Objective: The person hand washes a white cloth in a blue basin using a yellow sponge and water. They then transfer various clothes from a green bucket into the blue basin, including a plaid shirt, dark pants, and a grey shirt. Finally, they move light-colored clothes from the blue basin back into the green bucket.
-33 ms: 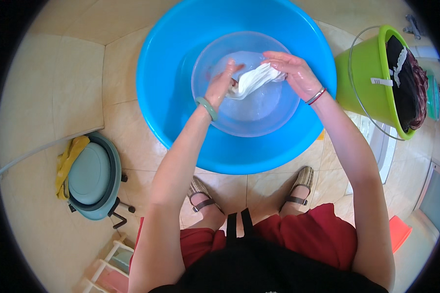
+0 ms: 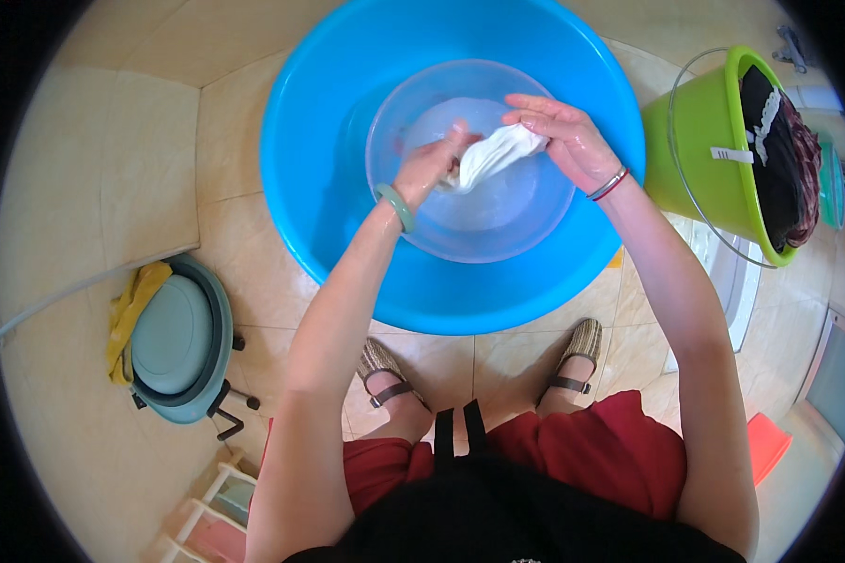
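Observation:
A wet white cloth (image 2: 498, 158), bunched and slightly twisted, stretches between my two hands; I cannot tell what kind of piece it is. My left hand (image 2: 430, 167), with a pale green bangle at its wrist, closes round the cloth's lower left end. At the upper right end, my right hand (image 2: 571, 136) holds it between thumb and fingers. Both hands are over a clear plastic basin (image 2: 483, 251) with cloudy water in it. That basin sits inside a large blue tub (image 2: 314, 220).
At right, a green bucket (image 2: 709, 155) with a wire handle holds dark clothes (image 2: 770, 159). A folded grey-green basin (image 2: 171, 333) with a yellow cloth (image 2: 127, 328) leans by the left wall. A white rack (image 2: 202, 511) stands lower left. My feet are just in front of the tub.
My left thumb has come down toward the cloth, and the left hand has turned slightly. The cloth's folds have shifted a little; my right hand stays nearly in place.

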### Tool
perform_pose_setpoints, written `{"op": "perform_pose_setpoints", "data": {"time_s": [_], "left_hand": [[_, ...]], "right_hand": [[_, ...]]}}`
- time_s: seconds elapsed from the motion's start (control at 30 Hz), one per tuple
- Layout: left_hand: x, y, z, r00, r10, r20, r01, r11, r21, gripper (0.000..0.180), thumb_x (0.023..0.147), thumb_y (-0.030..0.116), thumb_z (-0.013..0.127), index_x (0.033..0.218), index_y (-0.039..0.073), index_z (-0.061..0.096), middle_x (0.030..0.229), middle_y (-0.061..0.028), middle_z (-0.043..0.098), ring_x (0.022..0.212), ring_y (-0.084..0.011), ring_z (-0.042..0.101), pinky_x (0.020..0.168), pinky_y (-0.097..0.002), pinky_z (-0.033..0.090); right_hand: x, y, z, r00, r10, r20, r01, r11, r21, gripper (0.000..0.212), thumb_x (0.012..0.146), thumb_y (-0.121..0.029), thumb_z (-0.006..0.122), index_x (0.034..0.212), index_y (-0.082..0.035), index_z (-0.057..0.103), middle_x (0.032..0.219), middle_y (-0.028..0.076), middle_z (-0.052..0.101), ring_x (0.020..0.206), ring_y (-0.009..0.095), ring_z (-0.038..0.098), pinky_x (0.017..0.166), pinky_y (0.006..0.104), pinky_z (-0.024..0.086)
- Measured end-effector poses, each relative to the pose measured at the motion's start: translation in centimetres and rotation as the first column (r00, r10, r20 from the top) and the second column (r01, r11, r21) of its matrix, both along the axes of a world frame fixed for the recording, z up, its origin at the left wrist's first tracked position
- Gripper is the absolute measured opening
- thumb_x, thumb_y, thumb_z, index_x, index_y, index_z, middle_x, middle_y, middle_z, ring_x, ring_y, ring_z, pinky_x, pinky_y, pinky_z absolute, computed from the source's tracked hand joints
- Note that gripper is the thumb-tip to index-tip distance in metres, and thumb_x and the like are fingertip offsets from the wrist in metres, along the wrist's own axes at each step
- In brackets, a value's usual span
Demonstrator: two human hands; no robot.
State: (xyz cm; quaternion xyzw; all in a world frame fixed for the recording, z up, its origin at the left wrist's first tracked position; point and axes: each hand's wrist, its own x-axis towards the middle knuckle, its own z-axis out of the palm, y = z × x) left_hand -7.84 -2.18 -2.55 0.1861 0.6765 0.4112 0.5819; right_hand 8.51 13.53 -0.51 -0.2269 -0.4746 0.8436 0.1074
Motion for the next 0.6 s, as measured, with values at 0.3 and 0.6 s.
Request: {"op": "perform_pose_setpoints", "data": {"time_s": [0.3,0.6], "left_hand": [[-1.5,-0.3,-0.3,0.994,0.017,0.110,-0.066,0.885,0.461,0.017,0.090,0.028,0.059,0.096,0.013,0.062,0.095,0.0031,0.059,0.093,-0.0087,0.051,0.086,-0.0270,0.039],[-1.9,-1.1,6.7,0.991,0.082,0.109,-0.110,0.955,0.276,0.021,0.090,0.035,0.058,0.099,0.016,0.061,0.091,0.0037,0.060,0.089,-0.0083,0.052,0.079,-0.0267,0.042]], "right_hand": [[1.1,0.9,1.2,0.926,0.136,0.352,-0.241,0.931,0.276,0.029,0.091,-0.028,0.057,0.110,-0.006,0.061,0.093,-0.002,0.059,0.085,0.006,0.054,0.075,0.0212,0.044],[1.0,-0.6,4.0,0.976,0.073,0.205,-0.125,0.959,0.255,0.033,0.092,-0.036,0.053,0.104,-0.005,0.060,0.093,0.000,0.060,0.087,0.008,0.053,0.078,0.0213,0.040]]}}
